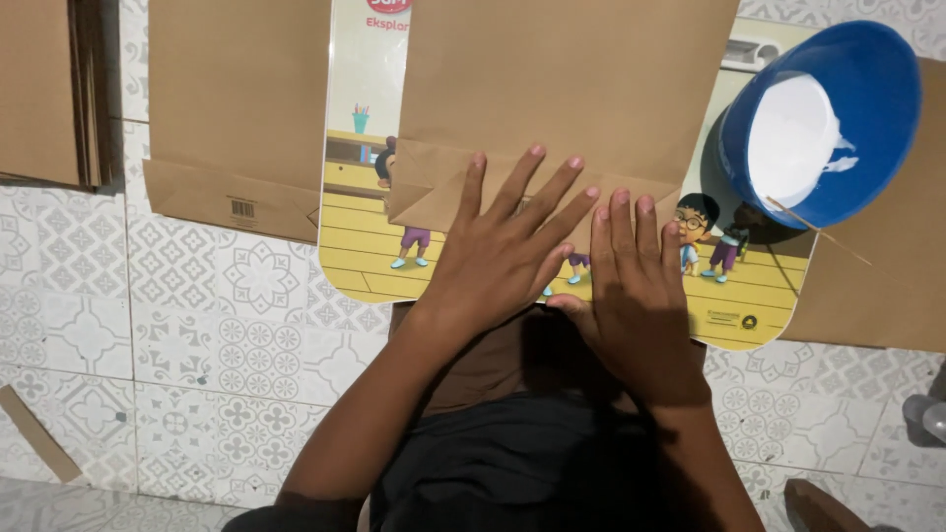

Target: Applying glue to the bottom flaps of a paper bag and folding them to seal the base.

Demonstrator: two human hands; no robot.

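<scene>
A brown paper bag (567, 94) lies flat on a cartoon-printed board (355, 246), its folded bottom edge facing me. My left hand (503, 246) presses flat on that folded bottom, fingers spread. My right hand (636, 286) lies flat beside it with fingers together, pressing the same fold's right part. Neither hand grips anything.
A blue bowl (867, 79) with white paste and a thin stick (818, 232) stands at the board's right. Another folded brown bag (236, 108) lies left, a stack of brown sheets (49, 89) at far left, more brown paper (887, 286) at right. Patterned tile floor (197, 325) lies underneath.
</scene>
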